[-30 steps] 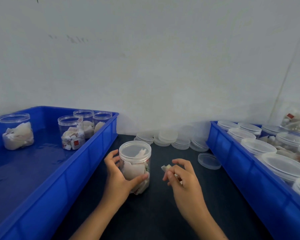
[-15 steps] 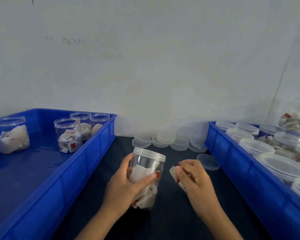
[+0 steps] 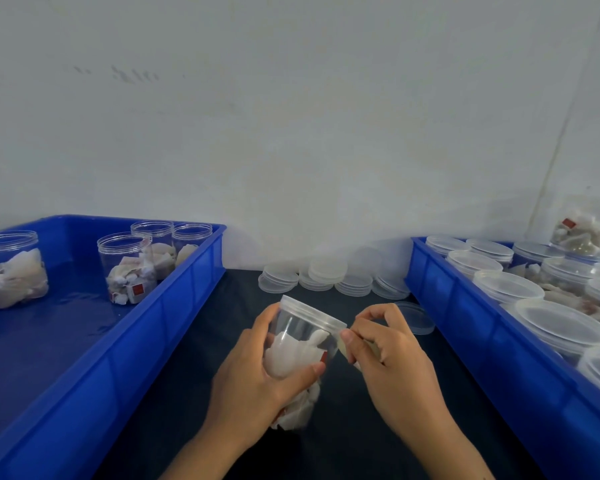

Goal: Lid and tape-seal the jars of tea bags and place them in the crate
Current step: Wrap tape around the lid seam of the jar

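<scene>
My left hand [image 3: 257, 372] grips a clear plastic jar of tea bags [image 3: 300, 336], lidded and tilted to the right above the dark table. My right hand [image 3: 385, 348] pinches a small pale piece of tape [image 3: 343, 348] right at the jar's side, just under the lid [image 3: 314, 311]. The blue crate on the left [image 3: 174, 327] holds several open jars of tea bags [image 3: 127, 268]. The blue crate on the right [image 3: 465, 327] is full of lidded jars [image 3: 506, 287].
Stacks of clear lids [image 3: 326, 275] stand at the back of the table against the white wall. One loose lid [image 3: 414, 317] lies near the right crate. A bag of tea bags [image 3: 582, 233] sits behind the right crate.
My left hand lifted the jar off the table and tilted it rightward. My right hand brought the tape piece to the jar's side below the lid.
</scene>
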A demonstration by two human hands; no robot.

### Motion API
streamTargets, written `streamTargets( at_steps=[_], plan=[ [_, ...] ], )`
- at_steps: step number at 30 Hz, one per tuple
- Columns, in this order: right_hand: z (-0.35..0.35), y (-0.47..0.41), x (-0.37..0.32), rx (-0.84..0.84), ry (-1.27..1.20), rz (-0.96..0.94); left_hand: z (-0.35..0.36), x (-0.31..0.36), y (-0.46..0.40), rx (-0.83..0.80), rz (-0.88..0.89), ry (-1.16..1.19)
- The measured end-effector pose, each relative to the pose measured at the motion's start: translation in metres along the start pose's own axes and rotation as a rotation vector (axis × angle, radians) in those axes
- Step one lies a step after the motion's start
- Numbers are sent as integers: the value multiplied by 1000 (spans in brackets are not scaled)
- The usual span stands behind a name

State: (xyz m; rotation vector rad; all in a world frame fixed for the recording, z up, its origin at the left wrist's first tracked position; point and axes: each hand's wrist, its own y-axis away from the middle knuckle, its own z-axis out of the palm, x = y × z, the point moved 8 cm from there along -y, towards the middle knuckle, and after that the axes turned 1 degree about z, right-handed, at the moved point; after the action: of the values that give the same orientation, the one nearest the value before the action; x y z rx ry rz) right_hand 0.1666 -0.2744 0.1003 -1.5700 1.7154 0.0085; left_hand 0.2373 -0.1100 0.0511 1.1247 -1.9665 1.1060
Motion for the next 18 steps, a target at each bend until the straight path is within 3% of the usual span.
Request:
streamTargets(
  at_steps=[18],
  plan=[
    [1,-1,-1,-35,85,7,1,10,2,-29,70,-75]
  ],
)
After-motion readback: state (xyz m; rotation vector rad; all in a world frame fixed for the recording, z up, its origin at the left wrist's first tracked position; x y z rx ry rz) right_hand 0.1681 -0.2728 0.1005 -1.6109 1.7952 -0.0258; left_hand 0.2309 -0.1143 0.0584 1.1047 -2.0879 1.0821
